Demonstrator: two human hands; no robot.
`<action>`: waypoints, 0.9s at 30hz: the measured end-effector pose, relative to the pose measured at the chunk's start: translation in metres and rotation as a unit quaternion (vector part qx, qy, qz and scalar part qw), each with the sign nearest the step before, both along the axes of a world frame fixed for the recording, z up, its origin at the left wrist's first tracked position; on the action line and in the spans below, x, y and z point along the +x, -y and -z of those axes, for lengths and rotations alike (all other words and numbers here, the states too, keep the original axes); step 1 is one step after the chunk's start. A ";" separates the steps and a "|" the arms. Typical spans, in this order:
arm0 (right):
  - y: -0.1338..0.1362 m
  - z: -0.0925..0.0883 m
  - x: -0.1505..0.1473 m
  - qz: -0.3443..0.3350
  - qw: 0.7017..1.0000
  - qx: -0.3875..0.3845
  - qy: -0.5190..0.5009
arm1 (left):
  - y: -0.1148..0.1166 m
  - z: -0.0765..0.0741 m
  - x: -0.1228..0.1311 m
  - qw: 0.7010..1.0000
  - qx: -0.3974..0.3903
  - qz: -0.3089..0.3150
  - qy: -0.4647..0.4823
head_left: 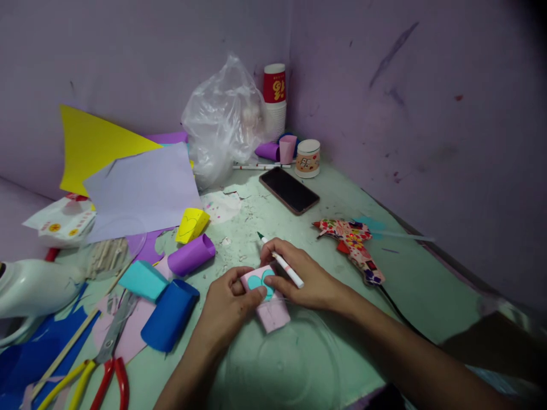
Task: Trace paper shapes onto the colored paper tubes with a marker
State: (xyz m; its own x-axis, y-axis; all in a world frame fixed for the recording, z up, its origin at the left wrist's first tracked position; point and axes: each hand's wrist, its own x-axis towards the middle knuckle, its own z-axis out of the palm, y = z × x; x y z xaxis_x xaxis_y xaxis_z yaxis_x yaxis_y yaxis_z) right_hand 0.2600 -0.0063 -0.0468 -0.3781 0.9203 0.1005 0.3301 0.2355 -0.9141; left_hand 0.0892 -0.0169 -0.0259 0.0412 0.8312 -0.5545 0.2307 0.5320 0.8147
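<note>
beneath thumbs (257, 296), partly covered heart (255, 281)

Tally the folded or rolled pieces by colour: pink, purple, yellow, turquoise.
Pink: 2, held piece and far piece
Purple: 2, near roll and far roll
Yellow piece: 1
Turquoise piece: 1
Total: 6

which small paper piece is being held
The pink one with the turquoise heart, in the left hand and right hand; others, like the yellow one and dark blue one, lie untouched.
</note>
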 end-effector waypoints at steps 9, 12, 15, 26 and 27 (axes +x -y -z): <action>0.000 -0.001 0.000 0.004 1.000 -0.007 0.004 | -0.029 -0.037 -0.003 0.970 0.116 0.133 -0.167; 0.000 0.000 0.000 0.006 1.000 -0.005 0.003 | -0.039 -0.037 0.001 0.957 0.091 0.229 -0.151; 0.000 0.002 0.000 0.005 1.000 0.005 0.004 | -0.047 -0.032 0.003 0.945 0.081 0.278 -0.151; 0.002 0.005 0.000 0.000 0.999 0.038 0.018 | -0.060 -0.022 0.012 0.940 0.048 0.298 -0.159; 0.002 0.005 0.000 -0.002 0.999 0.045 0.026 | -0.060 -0.022 0.013 0.942 0.051 0.294 -0.157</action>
State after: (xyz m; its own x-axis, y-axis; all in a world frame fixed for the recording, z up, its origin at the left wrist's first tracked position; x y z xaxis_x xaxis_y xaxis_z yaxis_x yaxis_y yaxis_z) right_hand 0.2597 -0.0079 -0.0523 -0.3887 0.9067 0.1638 0.3754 0.3182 -0.8705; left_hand 0.1019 0.0428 -0.0043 0.3584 0.7653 -0.5348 0.6984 0.1604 0.6975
